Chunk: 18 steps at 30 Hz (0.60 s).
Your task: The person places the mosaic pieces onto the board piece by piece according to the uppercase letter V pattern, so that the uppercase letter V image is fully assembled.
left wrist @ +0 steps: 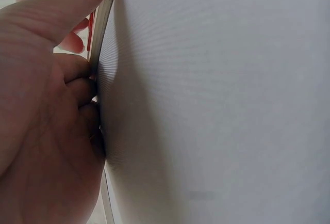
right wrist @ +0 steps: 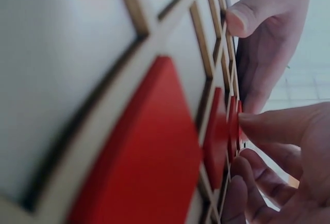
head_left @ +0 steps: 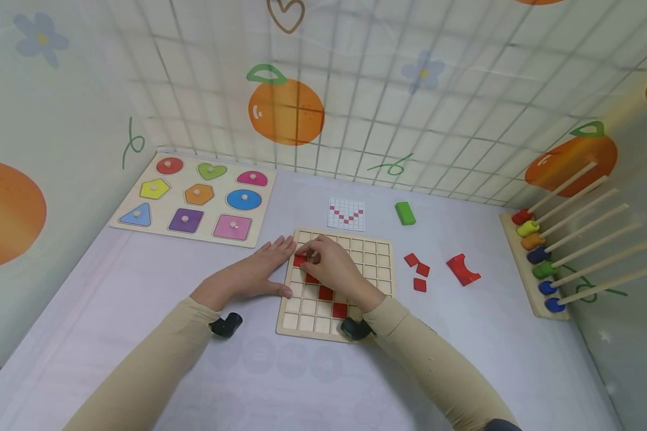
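Observation:
A wooden grid board (head_left: pixel 369 234) lies flat on the table, with several red square tiles (head_left: pixel 326 293) set in a diagonal line of its cells. My right hand (head_left: pixel 334 263) reaches over the board and pinches the red tile (head_left: pixel 299 260) at the upper left end of that line, thumb and fingertips at its edges. In the right wrist view the nearer red tile (right wrist: pixel 149 152) fills the foreground. My left hand (head_left: pixel 253 269) rests with fingers extended along the board's left edge, its thumb at the rim. The left wrist view shows the left hand (left wrist: pixel 56 115) against the board's side.
A small pattern card (head_left: pixel 347 214) lies behind the board. Right of it are a green block (head_left: pixel 405 213), loose red tiles (head_left: pixel 420 285) and a red notched block (head_left: pixel 463 269). A knobbed shape puzzle (head_left: pixel 194 209) lies back left; a peg rack (head_left: pixel 539 263) with coloured beads stands right.

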Tool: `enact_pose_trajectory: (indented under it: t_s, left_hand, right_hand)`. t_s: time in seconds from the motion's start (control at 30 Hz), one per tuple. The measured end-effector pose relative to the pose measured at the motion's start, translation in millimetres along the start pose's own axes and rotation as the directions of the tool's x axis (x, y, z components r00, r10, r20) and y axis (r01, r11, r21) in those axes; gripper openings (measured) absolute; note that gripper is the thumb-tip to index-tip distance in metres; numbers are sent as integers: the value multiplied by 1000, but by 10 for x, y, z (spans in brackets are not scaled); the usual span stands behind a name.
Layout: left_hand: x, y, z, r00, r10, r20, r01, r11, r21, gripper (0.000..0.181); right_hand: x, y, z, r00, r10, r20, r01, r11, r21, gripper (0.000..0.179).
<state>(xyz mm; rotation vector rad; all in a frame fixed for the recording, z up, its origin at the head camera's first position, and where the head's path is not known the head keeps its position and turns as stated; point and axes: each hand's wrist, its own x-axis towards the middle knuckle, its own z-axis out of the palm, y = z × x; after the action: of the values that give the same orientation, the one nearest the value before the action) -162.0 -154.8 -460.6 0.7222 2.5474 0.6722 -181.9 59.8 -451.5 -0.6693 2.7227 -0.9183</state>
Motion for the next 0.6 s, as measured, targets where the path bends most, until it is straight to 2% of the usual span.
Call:
enact_pose_trajectory:
  t_s: [0.3,0.6]
  left_hand:
    - [14,-8,8,1000,0,0,0,1000,5,109]
    - [21,-16,10,1000,0,0,0,1000,7,110]
  right_hand:
    - [-39,33,-19,1000,29,-6,-29,999,32,23]
    - [-98,66,-58,999,18,-31,-15,998,65,24]
